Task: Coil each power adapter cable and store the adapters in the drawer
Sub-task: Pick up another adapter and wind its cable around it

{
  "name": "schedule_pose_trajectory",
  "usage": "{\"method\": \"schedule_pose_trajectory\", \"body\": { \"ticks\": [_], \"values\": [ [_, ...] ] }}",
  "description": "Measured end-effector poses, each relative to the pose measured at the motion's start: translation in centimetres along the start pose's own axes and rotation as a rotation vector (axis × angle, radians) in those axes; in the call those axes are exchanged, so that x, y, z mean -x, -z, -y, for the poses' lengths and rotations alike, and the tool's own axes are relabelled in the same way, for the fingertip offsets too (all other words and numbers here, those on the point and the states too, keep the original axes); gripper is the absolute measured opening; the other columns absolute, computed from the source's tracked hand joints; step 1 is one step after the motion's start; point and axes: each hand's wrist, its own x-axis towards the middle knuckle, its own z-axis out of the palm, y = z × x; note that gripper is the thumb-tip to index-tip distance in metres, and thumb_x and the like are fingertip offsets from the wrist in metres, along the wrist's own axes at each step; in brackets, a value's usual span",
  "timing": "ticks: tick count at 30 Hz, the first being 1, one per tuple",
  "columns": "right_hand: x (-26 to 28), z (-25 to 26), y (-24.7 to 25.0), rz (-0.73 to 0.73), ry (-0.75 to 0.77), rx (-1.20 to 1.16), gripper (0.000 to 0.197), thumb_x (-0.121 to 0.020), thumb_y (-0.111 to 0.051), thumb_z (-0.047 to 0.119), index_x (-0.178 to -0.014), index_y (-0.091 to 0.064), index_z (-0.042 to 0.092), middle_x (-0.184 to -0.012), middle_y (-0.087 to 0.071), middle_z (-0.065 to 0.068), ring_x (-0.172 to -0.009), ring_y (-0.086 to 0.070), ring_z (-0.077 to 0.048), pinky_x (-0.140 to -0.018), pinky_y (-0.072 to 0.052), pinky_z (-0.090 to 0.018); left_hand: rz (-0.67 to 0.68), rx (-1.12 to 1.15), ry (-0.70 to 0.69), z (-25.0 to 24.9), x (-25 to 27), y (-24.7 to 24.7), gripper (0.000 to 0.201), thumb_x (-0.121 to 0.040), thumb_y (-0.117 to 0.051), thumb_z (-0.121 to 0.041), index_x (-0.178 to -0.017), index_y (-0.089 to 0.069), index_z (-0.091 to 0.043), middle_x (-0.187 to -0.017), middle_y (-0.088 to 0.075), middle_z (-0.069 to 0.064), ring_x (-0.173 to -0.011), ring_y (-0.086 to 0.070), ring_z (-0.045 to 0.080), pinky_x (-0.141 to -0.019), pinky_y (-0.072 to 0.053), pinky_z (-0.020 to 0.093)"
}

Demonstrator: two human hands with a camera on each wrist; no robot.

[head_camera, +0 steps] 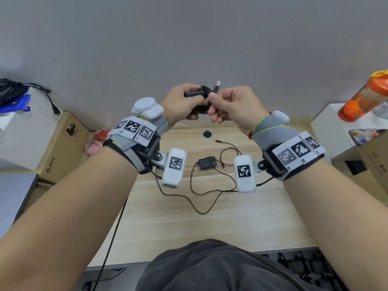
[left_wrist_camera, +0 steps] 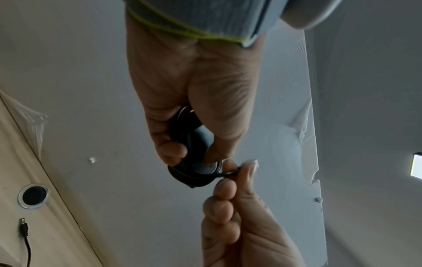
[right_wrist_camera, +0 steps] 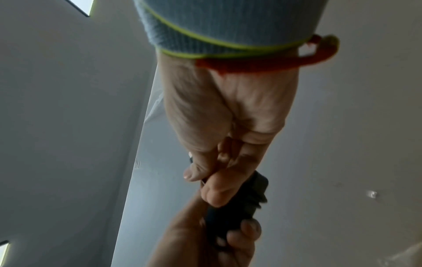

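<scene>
Raised above the desk, my left hand [head_camera: 184, 103] grips a black power adapter [head_camera: 194, 94] with its cable wound round the body, plug prongs pointing up. My right hand [head_camera: 222, 103] pinches the cable end [head_camera: 217, 86] close beside the adapter. In the left wrist view the adapter [left_wrist_camera: 196, 168] sits between the left fingers [left_wrist_camera: 171, 151], and the right fingertips [left_wrist_camera: 230, 168] pinch the cable. In the right wrist view the adapter [right_wrist_camera: 239, 204] shows below the right fingers [right_wrist_camera: 219, 189]. A second black adapter [head_camera: 207, 162] lies on the desk with its cable [head_camera: 195, 198] spread loose. No drawer is in view.
The wooden desk [head_camera: 210, 227] has a round cable hole [head_camera: 207, 134] at the back. Cardboard boxes [head_camera: 60, 148] and a laptop [head_camera: 14, 196] stand on the left. A white box with an orange bottle [head_camera: 363, 99] stands on the right. A black cord [head_camera: 113, 234] hangs off the front edge.
</scene>
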Motion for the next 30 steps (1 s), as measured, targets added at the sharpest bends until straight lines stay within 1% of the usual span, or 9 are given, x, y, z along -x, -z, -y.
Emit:
{"method": "schedule_pose_trajectory", "body": {
  "ticks": [2,4,10,15,17,20,22,27,30],
  "values": [
    [0.1,-0.2,-0.6,0.027,-0.030,0.075,0.027,-0.100,-0.055,0.019,-0.080,-0.065,0.004,-0.057,-0.061,-0.001,-0.045,-0.055,-0.012,-0.043,-0.042,-0.019,0.014,0.068,0.033,-0.4,0.1,-0.3,0.021,-0.092,-0.055,-0.008,-0.111,-0.062,-0.011,-0.070,-0.060,0.007,-0.049,-0.055,0.013,-0.049,-0.046,0.025],
    [0.1,-0.4,-0.9,0.034,-0.056,0.129,0.030,-0.100,-0.055,0.021,-0.076,-0.065,0.006,-0.055,-0.059,-0.001,-0.043,-0.052,-0.011,-0.041,-0.039,-0.018,0.002,0.122,0.055,-0.6,0.1,-0.6,0.021,-0.092,-0.049,-0.006,-0.109,-0.062,-0.008,-0.068,-0.059,0.010,-0.051,-0.055,0.016,-0.048,-0.044,0.025],
    [-0.2,-0.3,-1.0,-0.022,-0.163,0.177,0.032,-0.098,-0.057,0.021,-0.074,-0.067,0.002,-0.055,-0.059,-0.006,-0.040,-0.051,-0.014,-0.038,-0.036,-0.020,-0.075,0.197,0.086,-0.8,0.1,-0.5,0.015,-0.094,-0.049,-0.007,-0.100,-0.057,-0.018,-0.086,-0.062,0.012,-0.061,-0.056,0.025,-0.049,-0.046,0.028],
    [-0.8,-0.1,-0.7,-0.142,-0.210,0.190,0.033,-0.096,-0.059,0.023,-0.072,-0.067,0.002,-0.049,-0.059,-0.004,-0.037,-0.052,-0.014,-0.037,-0.036,-0.020,-0.011,0.132,0.088,-0.6,0.4,-0.7,0.021,-0.095,-0.049,-0.008,-0.114,-0.053,-0.017,-0.095,-0.060,0.012,-0.063,-0.057,0.022,-0.057,-0.050,0.029],
    [-1.0,-0.5,-0.5,-0.219,-0.194,0.286,0.032,-0.092,-0.065,0.029,-0.068,-0.066,0.007,-0.051,-0.060,-0.004,-0.039,-0.053,-0.014,-0.041,-0.041,-0.022,0.002,0.106,0.084,-0.5,0.4,-0.8,0.026,-0.095,-0.048,-0.007,-0.119,-0.050,-0.016,-0.100,-0.058,0.013,-0.065,-0.056,0.024,-0.058,-0.051,0.029],
    [-1.2,-1.3,-0.2,-0.355,-0.120,0.457,0.032,-0.074,-0.076,0.045,-0.064,-0.058,0.021,-0.055,-0.064,0.000,-0.052,-0.062,-0.020,-0.059,-0.054,-0.036,0.006,0.081,0.086,-0.5,0.4,-0.7,0.028,-0.094,-0.049,-0.007,-0.121,-0.049,-0.015,-0.104,-0.058,0.014,-0.065,-0.055,0.024,-0.059,-0.052,0.030],
    [-1.3,-1.5,-0.3,-0.369,-0.072,0.465,0.030,-0.071,-0.079,0.042,-0.069,-0.055,0.025,-0.063,-0.066,0.003,-0.061,-0.068,-0.024,-0.070,-0.058,-0.045,0.001,0.075,0.089,-0.5,0.5,-0.7,0.028,-0.094,-0.049,-0.007,-0.122,-0.050,-0.014,-0.103,-0.057,0.014,-0.065,-0.055,0.023,-0.058,-0.052,0.029],
    [-1.5,-1.5,-0.8,-0.395,0.007,0.506,0.024,-0.076,-0.074,0.027,-0.077,-0.051,0.031,-0.073,-0.066,0.005,-0.072,-0.069,-0.024,-0.073,-0.057,-0.047,-0.001,0.059,0.092,-0.4,0.4,-0.9,0.028,-0.095,-0.048,-0.007,-0.123,-0.049,-0.010,-0.101,-0.056,0.015,-0.061,-0.054,0.023,-0.053,-0.050,0.028],
    [-1.6,-1.8,-0.9,-0.390,0.050,0.538,0.022,-0.081,-0.064,0.025,-0.094,-0.046,0.026,-0.073,-0.068,0.000,-0.081,-0.066,-0.028,-0.074,-0.052,-0.041,0.015,0.017,0.092,-0.4,0.5,-0.9,0.029,-0.095,-0.048,-0.009,-0.124,-0.049,-0.010,-0.096,-0.058,0.014,-0.056,-0.054,0.022,-0.053,-0.051,0.028]
  ]
}}
